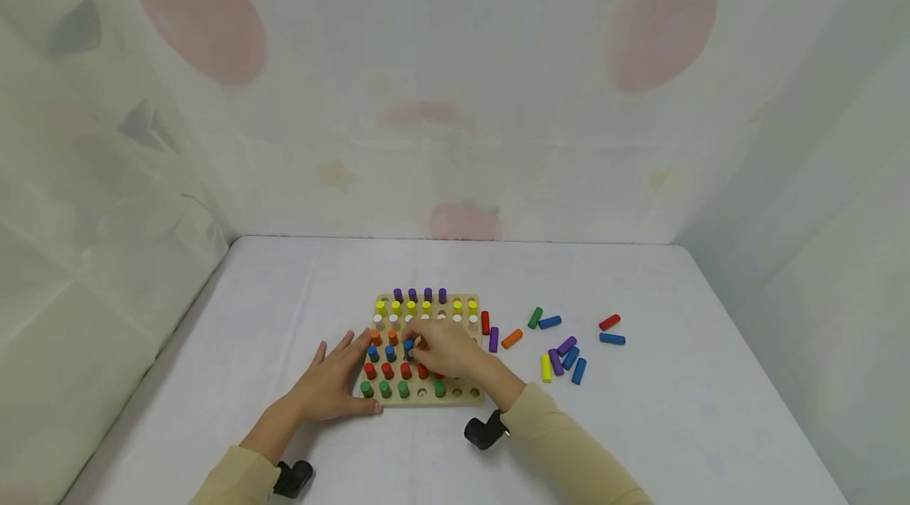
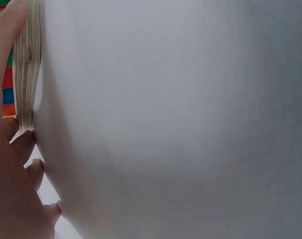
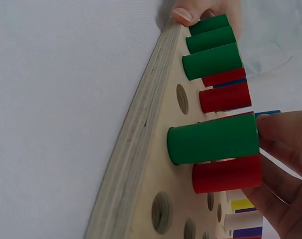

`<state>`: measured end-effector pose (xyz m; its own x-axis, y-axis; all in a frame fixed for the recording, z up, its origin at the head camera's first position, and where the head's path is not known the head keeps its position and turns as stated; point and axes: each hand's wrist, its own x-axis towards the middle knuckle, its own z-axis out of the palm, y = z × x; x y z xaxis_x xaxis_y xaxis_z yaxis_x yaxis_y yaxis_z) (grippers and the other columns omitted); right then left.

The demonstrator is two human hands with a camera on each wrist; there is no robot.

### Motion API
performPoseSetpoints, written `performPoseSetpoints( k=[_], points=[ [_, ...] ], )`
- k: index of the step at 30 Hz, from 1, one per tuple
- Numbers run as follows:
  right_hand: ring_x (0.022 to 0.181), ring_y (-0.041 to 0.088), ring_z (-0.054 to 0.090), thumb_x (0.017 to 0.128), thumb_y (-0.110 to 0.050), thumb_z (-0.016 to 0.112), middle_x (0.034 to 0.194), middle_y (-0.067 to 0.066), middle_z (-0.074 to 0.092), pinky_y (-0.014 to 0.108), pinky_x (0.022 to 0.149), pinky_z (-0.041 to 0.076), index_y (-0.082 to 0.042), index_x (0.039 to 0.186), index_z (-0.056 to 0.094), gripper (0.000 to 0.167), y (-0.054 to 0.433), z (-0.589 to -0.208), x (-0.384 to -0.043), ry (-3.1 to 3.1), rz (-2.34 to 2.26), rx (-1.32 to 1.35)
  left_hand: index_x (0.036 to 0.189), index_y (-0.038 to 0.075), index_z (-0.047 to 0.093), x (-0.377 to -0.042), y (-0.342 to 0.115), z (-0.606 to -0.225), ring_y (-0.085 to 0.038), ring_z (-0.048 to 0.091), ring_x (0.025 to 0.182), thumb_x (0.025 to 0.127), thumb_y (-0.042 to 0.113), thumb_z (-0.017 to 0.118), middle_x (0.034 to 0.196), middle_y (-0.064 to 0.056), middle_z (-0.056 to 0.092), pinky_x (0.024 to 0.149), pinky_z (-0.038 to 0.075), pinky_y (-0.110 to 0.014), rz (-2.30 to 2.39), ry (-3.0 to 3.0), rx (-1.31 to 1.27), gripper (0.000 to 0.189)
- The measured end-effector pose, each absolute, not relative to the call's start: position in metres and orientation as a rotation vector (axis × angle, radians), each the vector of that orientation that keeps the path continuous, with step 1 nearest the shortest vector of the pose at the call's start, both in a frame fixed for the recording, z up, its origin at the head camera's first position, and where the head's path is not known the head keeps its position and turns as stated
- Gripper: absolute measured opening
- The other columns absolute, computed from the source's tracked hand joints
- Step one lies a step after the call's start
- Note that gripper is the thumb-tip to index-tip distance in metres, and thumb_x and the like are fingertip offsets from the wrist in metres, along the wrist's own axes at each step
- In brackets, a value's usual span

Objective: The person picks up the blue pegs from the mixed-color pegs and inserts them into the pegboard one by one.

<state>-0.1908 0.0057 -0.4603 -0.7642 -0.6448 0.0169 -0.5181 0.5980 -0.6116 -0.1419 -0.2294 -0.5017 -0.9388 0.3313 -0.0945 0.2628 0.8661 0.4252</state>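
Note:
A wooden pegboard (image 1: 448, 402) lies on the table, with upright pegs in rows of purple, yellow, white, orange, blue, red and green. My right hand (image 1: 449, 347) reaches over its middle and pinches a blue peg (image 1: 408, 347) at the right end of the blue row; in the right wrist view that blue peg (image 3: 269, 113) shows beside the thumb, mostly hidden behind other pegs. My left hand (image 1: 330, 382) lies spread along the board's left side, thumb at the front left corner. A green peg (image 3: 215, 139) stands close to the right wrist camera, beside an unfilled hole (image 3: 182, 99).
Loose pegs lie right of the board: a red peg (image 1: 486, 322) and a purple peg (image 1: 494, 340) close to its edge, an orange peg (image 1: 512, 338), a green peg (image 1: 535, 318), a yellow peg (image 1: 546, 368), and several blue ones. White cloth covers the table (image 1: 284, 292).

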Motion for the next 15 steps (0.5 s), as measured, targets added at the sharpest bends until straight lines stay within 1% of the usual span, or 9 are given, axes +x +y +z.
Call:
performPoseSetpoints(
  k=[4, 11, 15],
  points=[
    [0.062, 0.0, 0.052, 0.088, -0.015, 0.062, 0.092, -0.007, 0.065, 0.011, 0.051, 0.046, -0.017, 0.106, 0.061, 0.018, 0.0037, -0.4628, -0.1907, 2.628, -0.899, -0.958, 0.148, 0.014, 0.022, -0.1419, -0.2294, -0.5016, -0.034, 0.017, 0.14, 0.056, 0.074, 0.068, 0.151, -0.005, 0.026, 0.106, 0.003, -0.066, 0.62, 2.872, 0.46, 0.119],
    [0.067, -0.002, 0.052, 0.088, -0.017, 0.063, 0.094, -0.008, 0.066, 0.009, 0.056, 0.045, -0.018, 0.106, 0.061, 0.019, 0.0029, -0.4662, -0.1911, 2.657, -0.864, -0.967, 0.148, 0.014, 0.022, -0.1425, -0.2295, -0.5029, -0.034, 0.017, 0.14, 0.055, 0.075, 0.068, 0.152, -0.006, 0.026, 0.106, 0.003, -0.066, 0.609, 2.875, 0.459, 0.12],
    [0.068, -0.002, 0.053, 0.088, -0.018, 0.063, 0.095, -0.008, 0.066, 0.008, 0.057, 0.045, -0.02, 0.106, 0.062, 0.018, 0.0024, -0.4682, -0.1914, 2.671, -0.859, -0.968, 0.147, 0.013, 0.022, -0.1424, -0.2296, -0.5028, -0.034, 0.017, 0.14, 0.055, 0.075, 0.068, 0.151, -0.006, 0.026, 0.106, 0.003, -0.066, 0.611, 2.876, 0.464, 0.12]
  ],
)
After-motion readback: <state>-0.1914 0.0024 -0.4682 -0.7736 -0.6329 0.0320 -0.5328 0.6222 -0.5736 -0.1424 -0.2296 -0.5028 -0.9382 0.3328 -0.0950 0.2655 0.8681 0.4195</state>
